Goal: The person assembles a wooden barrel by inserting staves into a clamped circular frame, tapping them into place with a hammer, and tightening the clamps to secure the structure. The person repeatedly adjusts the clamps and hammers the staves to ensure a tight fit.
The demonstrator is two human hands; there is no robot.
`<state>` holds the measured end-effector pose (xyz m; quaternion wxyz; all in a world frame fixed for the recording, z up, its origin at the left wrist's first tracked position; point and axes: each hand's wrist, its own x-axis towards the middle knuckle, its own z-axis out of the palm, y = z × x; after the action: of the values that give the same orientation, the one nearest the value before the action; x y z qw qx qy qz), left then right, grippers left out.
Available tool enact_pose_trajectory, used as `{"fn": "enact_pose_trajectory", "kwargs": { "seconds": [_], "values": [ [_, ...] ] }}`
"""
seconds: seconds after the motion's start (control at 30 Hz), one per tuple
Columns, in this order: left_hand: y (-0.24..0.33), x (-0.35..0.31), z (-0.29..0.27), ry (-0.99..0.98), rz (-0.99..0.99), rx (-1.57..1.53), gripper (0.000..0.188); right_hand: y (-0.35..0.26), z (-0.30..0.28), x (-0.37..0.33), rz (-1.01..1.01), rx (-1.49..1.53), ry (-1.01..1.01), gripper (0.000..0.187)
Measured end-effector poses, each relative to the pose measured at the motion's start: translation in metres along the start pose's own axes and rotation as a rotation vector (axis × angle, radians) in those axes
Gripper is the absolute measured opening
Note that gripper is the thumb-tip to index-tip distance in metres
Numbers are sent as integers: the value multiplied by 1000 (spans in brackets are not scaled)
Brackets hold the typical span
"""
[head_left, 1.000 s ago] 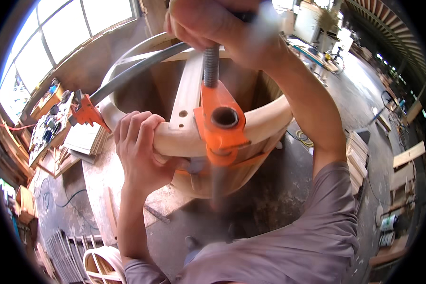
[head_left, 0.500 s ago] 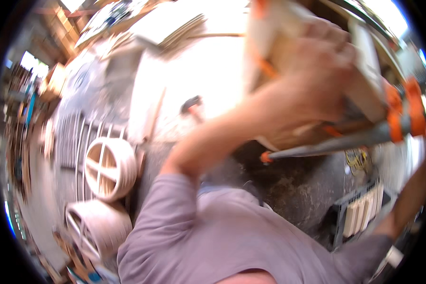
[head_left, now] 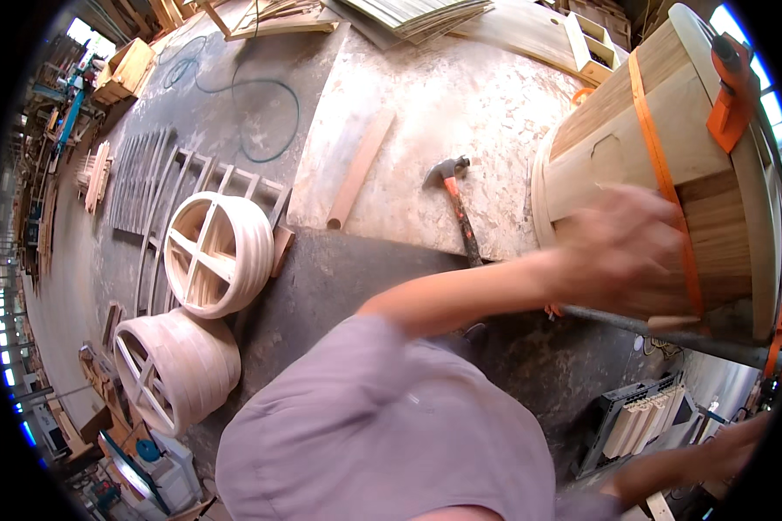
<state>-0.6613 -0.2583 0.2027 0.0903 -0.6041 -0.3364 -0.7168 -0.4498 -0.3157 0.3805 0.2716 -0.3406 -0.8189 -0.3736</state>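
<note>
A large barrel-like body of wooden staves (head_left: 599,161) lies at the right with pale rings at its ends. An orange strap (head_left: 656,130) runs round it. An orange clamp (head_left: 732,104) grips its far right rim, and a grey bar clamp (head_left: 617,323) runs along its near side. My left hand (head_left: 621,252) is in front of the staves near the strap, its fingers smeared by motion; whether it touches the wood is unclear. At the lower right edge, my right hand (head_left: 743,447) is partly cut off, below the bar clamp's orange end.
A claw hammer (head_left: 453,195) and a wooden strip (head_left: 362,169) lie on the pale worktop (head_left: 426,95). To the left stand ring stacks with cross spokes (head_left: 222,252) on slatted frames. A crate of wooden pieces (head_left: 639,425) is at the lower right. A hose (head_left: 274,156) curls across the floor.
My left hand has come down and nearer from the barrel's upper part. The view has swung, bringing the hammer and more of the worktop into sight. My right arm has shifted lower.
</note>
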Motion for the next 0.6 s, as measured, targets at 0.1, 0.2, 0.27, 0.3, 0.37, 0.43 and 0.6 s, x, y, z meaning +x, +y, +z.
{"fn": "enact_pose_trajectory", "kwargs": {
  "seconds": [0.1,0.2,0.27,0.3,0.37,0.43,0.6],
  "values": [
    [-91,-99,-128,-196,-457,336,51,-132,55,-94,210,506,-270,27],
    [-150,-205,-244,-626,-742,1092,70,-240,193,-177,396,652,-694,55],
    [-172,-246,-298,-773,-835,1253,84,-305,255,-196,519,560,-877,74],
    [-183,-258,-317,-793,-816,1294,84,-332,281,-208,502,618,-910,69],
    [-188,-257,-338,-655,-990,1302,76,-376,328,-228,446,561,-965,41],
    [-213,-253,-349,-723,-898,1387,49,-370,336,-200,561,691,-1061,26],
    [-177,-252,-363,-223,-1208,667,33,-339,298,-178,965,1076,-1115,31]
  ]
}}
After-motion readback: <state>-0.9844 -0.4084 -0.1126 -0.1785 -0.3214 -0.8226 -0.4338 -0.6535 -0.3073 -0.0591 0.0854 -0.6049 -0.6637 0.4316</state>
